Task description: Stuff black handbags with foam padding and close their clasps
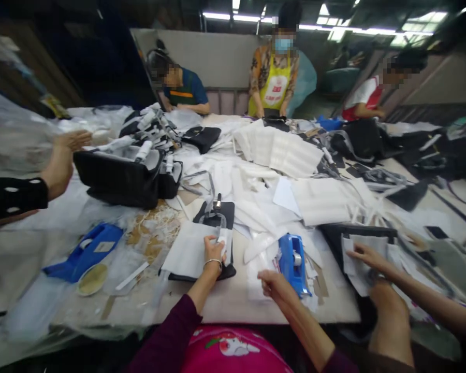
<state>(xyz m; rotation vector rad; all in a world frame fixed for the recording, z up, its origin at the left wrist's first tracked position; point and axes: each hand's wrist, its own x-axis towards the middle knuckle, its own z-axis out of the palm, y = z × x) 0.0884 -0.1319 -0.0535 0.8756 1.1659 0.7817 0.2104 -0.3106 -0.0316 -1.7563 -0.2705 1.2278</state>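
2 hands: left hand (213, 253) bent against white sheet (184, 251) over black bag (229, 212), right hand (275, 284) curled near blue tape dispenser (300, 277), can't tell if pinching; might skew sheet by lifting early.

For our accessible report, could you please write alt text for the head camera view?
A person's left hand touches white wrapping over a black bag while the right hand is beside a blue tape dispenser. Other people line the cluttered table.
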